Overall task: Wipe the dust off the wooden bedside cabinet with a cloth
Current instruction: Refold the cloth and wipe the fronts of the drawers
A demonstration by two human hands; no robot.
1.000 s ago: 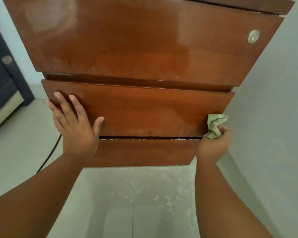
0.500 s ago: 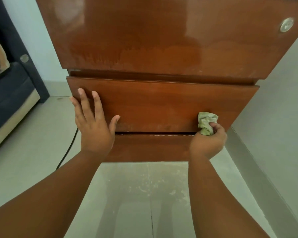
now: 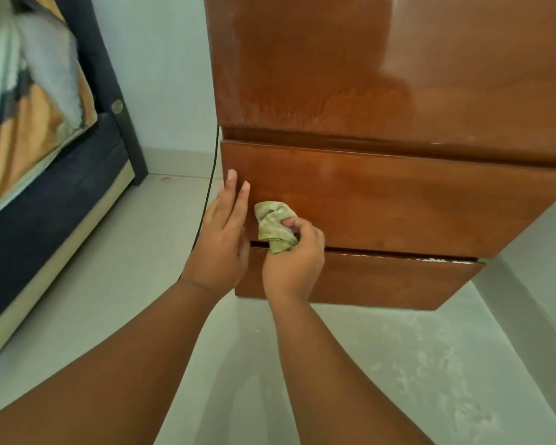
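While the right hand (image 3: pixel 294 261) presses a crumpled green cloth (image 3: pixel 275 226) against the middle drawer front of the wooden bedside cabinet (image 3: pixel 382 91), its fingers (image 3: pixel 294 223) are clamped around the wad. The cloth sits near the cabinet's left edge, just above the gap over the lowest drawer. Beside the cloth, the left hand (image 3: pixel 222 239) lies flat on the same drawer front, fingers straight and together, holding nothing. A black cable (image 3: pixel 211 187) hangs left of the cabinet.
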